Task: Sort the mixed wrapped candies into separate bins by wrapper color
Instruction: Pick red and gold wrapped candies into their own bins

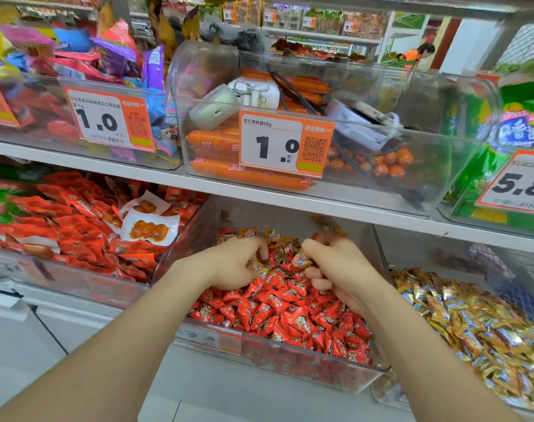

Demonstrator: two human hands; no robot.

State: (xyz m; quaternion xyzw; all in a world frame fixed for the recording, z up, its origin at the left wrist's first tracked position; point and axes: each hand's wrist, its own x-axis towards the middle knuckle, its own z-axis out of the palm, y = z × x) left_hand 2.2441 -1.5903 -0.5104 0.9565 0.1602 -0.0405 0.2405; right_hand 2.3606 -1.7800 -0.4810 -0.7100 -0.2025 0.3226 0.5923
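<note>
A clear bin (290, 365) on the lower shelf holds a heap of red-wrapped candies (290, 315), with gold-wrapped candies (282, 243) mixed in at its back. Both my hands reach into that back part. My left hand (235, 263) curls its fingers around a gold-wrapped candy at the heap's top. My right hand (332, 266) pinches another gold-wrapped candy (303, 263) between thumb and fingers. To the right stands a second clear bin filled with gold-wrapped candies (472, 324).
A bin of red snack packets (77, 233) sits to the left on the same shelf. The upper shelf (259, 193) carries a bin of orange sausages (229, 172) with devices and cables on top, and price tags hang on the bin fronts. A person in orange stands far back.
</note>
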